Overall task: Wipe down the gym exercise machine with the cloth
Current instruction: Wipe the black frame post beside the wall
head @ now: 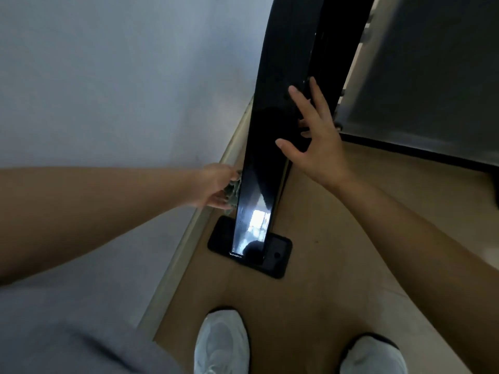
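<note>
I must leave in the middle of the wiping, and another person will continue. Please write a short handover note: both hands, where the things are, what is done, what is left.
Left hand: grips the cloth and holds it against the left side of the black post, low down, a little above the base plate.
Right hand: open, fingers spread, resting on the post's right edge higher up; it holds nothing.
Done: the post's front face looks glossy, but how much is already wiped cannot be told.
Left: probably the rest of the left side, the base plate and the other parts of the machine.
</note>
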A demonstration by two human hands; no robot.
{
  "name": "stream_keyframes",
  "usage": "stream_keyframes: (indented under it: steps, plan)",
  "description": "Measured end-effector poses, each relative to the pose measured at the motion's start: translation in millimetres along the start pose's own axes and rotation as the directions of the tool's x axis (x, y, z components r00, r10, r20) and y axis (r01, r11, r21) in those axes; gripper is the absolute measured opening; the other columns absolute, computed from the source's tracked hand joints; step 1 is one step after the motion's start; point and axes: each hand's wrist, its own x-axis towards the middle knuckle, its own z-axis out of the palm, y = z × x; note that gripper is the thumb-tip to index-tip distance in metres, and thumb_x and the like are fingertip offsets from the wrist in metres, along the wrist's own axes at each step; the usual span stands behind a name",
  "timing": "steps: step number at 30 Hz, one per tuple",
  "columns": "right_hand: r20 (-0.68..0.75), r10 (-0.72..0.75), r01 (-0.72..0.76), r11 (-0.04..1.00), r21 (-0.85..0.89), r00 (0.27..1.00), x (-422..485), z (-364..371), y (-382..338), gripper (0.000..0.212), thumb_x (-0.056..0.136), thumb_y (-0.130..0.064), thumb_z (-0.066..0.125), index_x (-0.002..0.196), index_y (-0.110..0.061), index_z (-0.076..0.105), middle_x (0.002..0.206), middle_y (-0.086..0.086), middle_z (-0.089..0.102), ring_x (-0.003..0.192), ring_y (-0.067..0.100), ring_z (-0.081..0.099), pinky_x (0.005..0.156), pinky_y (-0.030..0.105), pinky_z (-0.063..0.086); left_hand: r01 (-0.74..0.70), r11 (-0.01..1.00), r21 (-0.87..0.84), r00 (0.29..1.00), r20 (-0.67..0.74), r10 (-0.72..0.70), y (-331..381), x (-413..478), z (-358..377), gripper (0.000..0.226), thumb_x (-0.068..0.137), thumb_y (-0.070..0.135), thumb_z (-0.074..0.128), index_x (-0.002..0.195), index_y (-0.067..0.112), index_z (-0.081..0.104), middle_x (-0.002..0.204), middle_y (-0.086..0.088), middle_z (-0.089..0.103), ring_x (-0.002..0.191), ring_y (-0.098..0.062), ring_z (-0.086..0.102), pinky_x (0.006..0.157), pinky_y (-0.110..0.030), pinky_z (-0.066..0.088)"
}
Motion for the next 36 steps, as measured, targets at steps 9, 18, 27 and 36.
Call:
stream_keyframes:
  steps: [9, 18, 27, 36]
  plan:
    - [-0.1, 0.024, -0.016, 0.996, 0.082, 0.995, -10.9, 16.8, 4.1, 0.071, 0.094, -0.03, 0.066, 0.156, -0.028, 0.032, 0.167, 0.003, 0.016, 0.147, 0.023, 0.035, 0.1, 0.049, 0.054, 0.103, 0.995, 0.007, 0.994, 0.031, -0.103, -24.1, 6.8, 6.6, 0.022, 0.104, 0.016, 0.045, 0.115, 0.002, 0.058, 0.112, -0.022, 0.067, 0.1, -0.039, 0.072, 0.071, -0.043, 0.063]
    - [-0.149, 0.033, -0.016, 0.993, 0.114, 0.988, -12.4, 20.6, 6.6, 0.071, 0.093, -0.033, 0.068, 0.154, -0.038, 0.032, 0.165, -0.006, 0.021, 0.14, 0.023, 0.045, 0.098, 0.048, 0.055, -0.132, 0.95, -0.283, 0.974, -0.214, 0.072, 20.1, -6.7, 12.2, 0.008, 0.098, 0.013, 0.057, 0.102, 0.009, 0.063, 0.097, -0.016, 0.068, 0.082, -0.027, 0.071, 0.054, -0.032, 0.061]
    - [-0.234, 0.018, 0.004, 0.996, 0.093, 0.972, -16.0, 26.8, 8.6, 0.066, 0.093, -0.031, 0.069, 0.152, -0.027, 0.04, 0.159, 0.0, 0.033, 0.143, 0.014, 0.04, 0.099, 0.043, 0.055, -0.636, 0.762, -0.12, 0.721, -0.444, 0.532, 63.3, -31.2, 11.6, 0.017, 0.092, 0.019, 0.074, 0.098, 0.025, 0.059, 0.105, -0.01, 0.069, 0.092, -0.022, 0.072, 0.08, -0.04, 0.063]
    - [-0.231, 0.063, -0.041, 0.995, 0.095, 0.971, -19.2, 26.7, 3.5, 0.064, 0.095, -0.028, 0.067, 0.153, -0.021, 0.04, 0.154, 0.003, 0.038, 0.132, 0.018, 0.05, 0.097, 0.04, 0.056, -0.527, 0.831, 0.179, 0.755, -0.351, 0.554, -10.2, -9.7, 14.8, 0.026, 0.087, 0.028, 0.078, 0.083, 0.019, 0.054, 0.089, -0.007, 0.068, 0.084, -0.032, 0.069, 0.077, -0.059, 0.058]
